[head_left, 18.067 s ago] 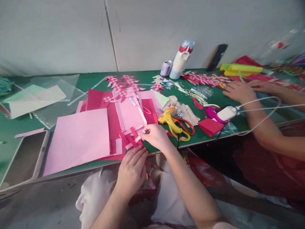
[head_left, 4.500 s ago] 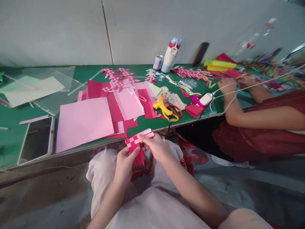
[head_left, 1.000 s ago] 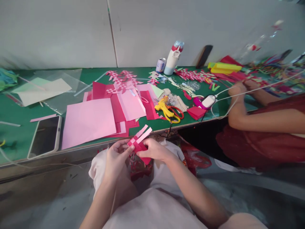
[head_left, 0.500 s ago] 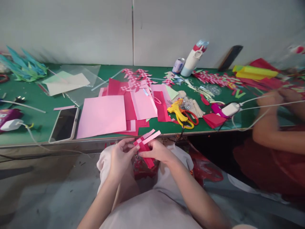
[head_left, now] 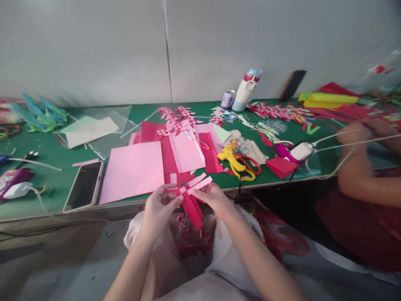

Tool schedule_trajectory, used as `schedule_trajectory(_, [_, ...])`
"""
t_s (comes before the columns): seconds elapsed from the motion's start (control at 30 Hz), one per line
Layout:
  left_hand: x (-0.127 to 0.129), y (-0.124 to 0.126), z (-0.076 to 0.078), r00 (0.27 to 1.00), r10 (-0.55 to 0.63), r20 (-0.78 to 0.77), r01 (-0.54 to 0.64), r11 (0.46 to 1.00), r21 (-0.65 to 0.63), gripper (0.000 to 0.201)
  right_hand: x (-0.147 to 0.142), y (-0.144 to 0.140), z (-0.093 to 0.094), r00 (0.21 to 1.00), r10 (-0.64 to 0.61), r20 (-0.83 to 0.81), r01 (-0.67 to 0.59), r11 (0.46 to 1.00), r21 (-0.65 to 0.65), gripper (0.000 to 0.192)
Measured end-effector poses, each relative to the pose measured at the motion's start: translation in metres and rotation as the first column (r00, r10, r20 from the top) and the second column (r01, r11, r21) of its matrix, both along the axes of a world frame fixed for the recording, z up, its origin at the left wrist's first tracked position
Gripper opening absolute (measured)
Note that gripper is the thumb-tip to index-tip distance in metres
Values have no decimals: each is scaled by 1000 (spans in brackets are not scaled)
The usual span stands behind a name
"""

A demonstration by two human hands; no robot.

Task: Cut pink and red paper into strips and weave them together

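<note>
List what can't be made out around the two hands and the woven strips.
- Head view, woven paper strips: the weave's middle is hidden by the left hand and right hand.
- Scraps in the lap: too small and shadowed to tell shapes.
- Co-worker's hands: motion-blurred; what they hold is unclear.
- Phone on the green table: screen dark, nothing readable.
- Small can: label too small.
</note>
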State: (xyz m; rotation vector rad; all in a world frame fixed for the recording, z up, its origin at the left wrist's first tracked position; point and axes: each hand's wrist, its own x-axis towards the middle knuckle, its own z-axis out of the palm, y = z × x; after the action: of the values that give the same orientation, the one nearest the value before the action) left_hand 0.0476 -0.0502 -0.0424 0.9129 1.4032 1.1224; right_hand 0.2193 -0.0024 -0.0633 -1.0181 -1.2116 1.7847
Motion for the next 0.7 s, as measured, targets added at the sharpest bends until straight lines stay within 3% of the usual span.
schedule_trajectory(0.1, [-4,23,6,992,-72,-100,76,996,44,48,4,20,5,983,-180,33,181,983,-19,40])
schedule_trajectory(0.2, [-7,47,11,961,-133,-244,151,987,54,47,8,43,9,972,-229,48,229,974,6,38])
schedule_trajectory(0.43, [-15,96,11,894,-160,-418,182,983,13,59,10,87,11,902,-224,370,99,940,328,23])
schedule_trajectory(0.63, [-21,116,3,804,-139,-578,173,985,4,56,8,100,13,657,-329,678,-37,885,465,25])
schedule_trajectory(0.7, [-23,117,4,793,-115,-598,164,986,27,49,10,101,14,638,-332,695,-46,885,464,23])
